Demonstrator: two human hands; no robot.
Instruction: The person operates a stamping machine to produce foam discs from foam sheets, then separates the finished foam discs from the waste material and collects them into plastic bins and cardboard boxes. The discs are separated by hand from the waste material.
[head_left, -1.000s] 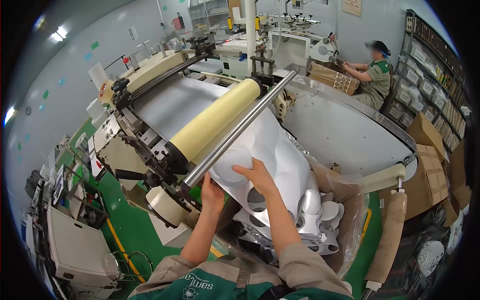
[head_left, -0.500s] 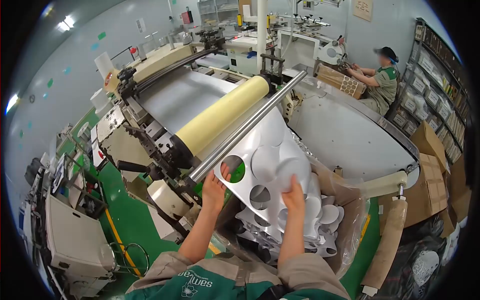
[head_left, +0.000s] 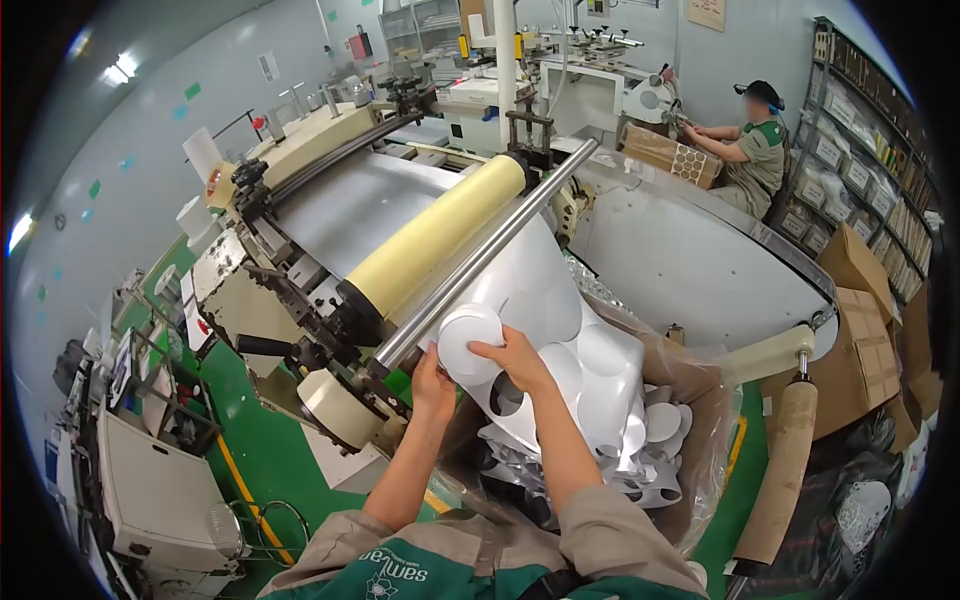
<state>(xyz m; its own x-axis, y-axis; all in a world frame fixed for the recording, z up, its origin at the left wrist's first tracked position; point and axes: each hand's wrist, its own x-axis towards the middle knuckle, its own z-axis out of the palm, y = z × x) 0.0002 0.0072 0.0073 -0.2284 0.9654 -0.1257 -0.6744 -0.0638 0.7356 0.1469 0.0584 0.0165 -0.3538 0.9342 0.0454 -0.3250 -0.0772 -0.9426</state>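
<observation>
A few round white discs (head_left: pixel 466 345), one lying over another, are pinched in my right hand (head_left: pixel 520 362), its thumb on the front face. My left hand (head_left: pixel 433 385) is closed at the lower left edge of these discs, its fingertips partly hidden. Behind them a silvery white sheet (head_left: pixel 525 275) with round cuts hangs from under a steel bar (head_left: pixel 490 255) and a yellow roller (head_left: pixel 440 235). One dark round hole shows in the sheet below my right hand. More discs (head_left: pixel 663 422) and crumpled sheet waste lie in the box beneath.
A plastic-lined cardboard box (head_left: pixel 700 400) stands before me. The machine's white side panel (head_left: pixel 690 255) is to its right, with a brown-wrapped roll (head_left: pixel 780 475) nearer. A co-worker (head_left: pixel 755 150) sits at the back right beside shelves (head_left: pixel 860 150). A stool (head_left: pixel 270 530) stands at left.
My right hand has moved left and up from the sheet to beside my left hand, where it now holds white discs. The hole near my left hand is now covered from view.
</observation>
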